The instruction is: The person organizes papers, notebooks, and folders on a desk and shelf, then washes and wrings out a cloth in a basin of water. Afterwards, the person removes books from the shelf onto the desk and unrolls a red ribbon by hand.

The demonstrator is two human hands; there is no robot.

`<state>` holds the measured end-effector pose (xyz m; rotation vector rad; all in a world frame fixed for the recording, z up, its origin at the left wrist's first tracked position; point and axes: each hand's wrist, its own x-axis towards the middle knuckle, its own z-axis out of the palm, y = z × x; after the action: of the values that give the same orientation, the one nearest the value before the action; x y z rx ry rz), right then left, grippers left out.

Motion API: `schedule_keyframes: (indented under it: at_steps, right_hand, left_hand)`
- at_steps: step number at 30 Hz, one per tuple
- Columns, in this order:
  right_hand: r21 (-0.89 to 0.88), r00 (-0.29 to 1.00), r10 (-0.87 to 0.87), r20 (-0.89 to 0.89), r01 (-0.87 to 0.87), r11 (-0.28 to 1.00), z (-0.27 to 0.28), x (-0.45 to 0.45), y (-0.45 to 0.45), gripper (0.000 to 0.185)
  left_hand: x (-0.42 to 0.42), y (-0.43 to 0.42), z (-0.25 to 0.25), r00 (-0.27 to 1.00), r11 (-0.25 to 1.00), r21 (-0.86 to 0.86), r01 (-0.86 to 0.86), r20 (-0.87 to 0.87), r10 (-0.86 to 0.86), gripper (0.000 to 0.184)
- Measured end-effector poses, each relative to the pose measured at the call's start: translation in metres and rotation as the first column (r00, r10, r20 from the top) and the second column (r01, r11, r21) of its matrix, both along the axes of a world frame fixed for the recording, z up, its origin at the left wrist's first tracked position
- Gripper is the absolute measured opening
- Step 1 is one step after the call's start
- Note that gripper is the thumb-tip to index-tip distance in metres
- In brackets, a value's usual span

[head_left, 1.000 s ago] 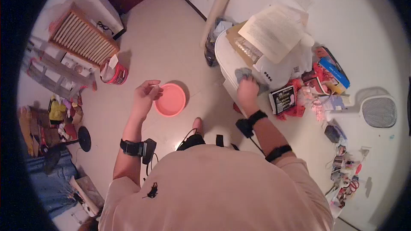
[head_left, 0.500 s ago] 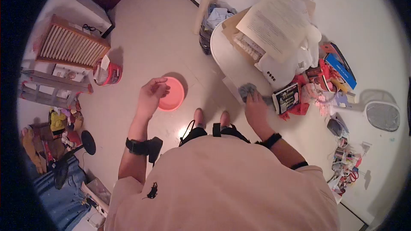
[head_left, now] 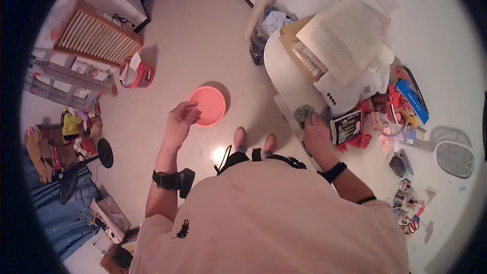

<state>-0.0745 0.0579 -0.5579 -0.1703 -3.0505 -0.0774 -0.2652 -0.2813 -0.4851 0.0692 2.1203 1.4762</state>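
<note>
My right hand [head_left: 317, 134] presses a grey-green cloth [head_left: 305, 114] against the white tabletop [head_left: 284, 68], near its front edge and beside a black-and-white packet [head_left: 347, 127]. My left hand [head_left: 181, 122] hangs in the air at the near left side of a pink basin [head_left: 209, 105] on the floor. Its fingers are loosely bent and apart, with nothing visible in them.
Papers [head_left: 337, 38] and a white bag [head_left: 345, 91] lie on the table. Red packets and a blue box [head_left: 412, 100] are to the right. A red bucket [head_left: 137, 75], a wooden rack [head_left: 99, 33] and a ladder [head_left: 71, 78] stand at the left.
My right hand and the cloth have moved along the tabletop toward my body from a second ago. My left hand stays near the basin. The view has shifted slightly.
</note>
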Motion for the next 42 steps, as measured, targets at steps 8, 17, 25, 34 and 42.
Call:
schedule_keyframes:
  at_steps: [8, 17, 25, 34, 42]
  right_hand:
    - [0.024, 0.993, -0.006, 0.117, 0.003, 1.000, -0.004, -0.150, -0.034, 0.016]
    - [-0.142, 0.997, 0.074, -0.028, -0.077, 0.987, -0.012, -0.130, -0.034, 0.028]
    - [-0.246, 0.991, -0.099, 0.087, 0.118, 0.962, 0.008, 0.014, -0.030, 0.032]
    - [-0.094, 0.982, -0.186, -0.004, 0.185, 0.978, -0.004, -0.070, -0.026, 0.020]
    - [-0.219, 0.990, -0.130, 0.053, 0.139, 0.966, 0.003, -0.176, -0.043, 0.015]
  left_hand:
    - [0.003, -0.001, -0.016, 0.997, 1.000, -0.008, -0.009, 0.080, 0.009, 0.027]
    - [-0.008, 0.047, -0.008, 0.988, 0.986, 0.056, 0.156, -0.023, -0.155, 0.024]
    - [-0.044, 0.107, -0.046, 0.944, 0.964, -0.040, 0.263, -0.198, -0.266, 0.021]
    - [-0.039, 0.203, -0.047, 0.861, 0.873, 0.128, 0.471, -0.281, -0.424, 0.018]
    - [-0.011, 0.092, -0.062, 0.934, 0.944, -0.072, 0.321, -0.142, -0.329, 0.022]
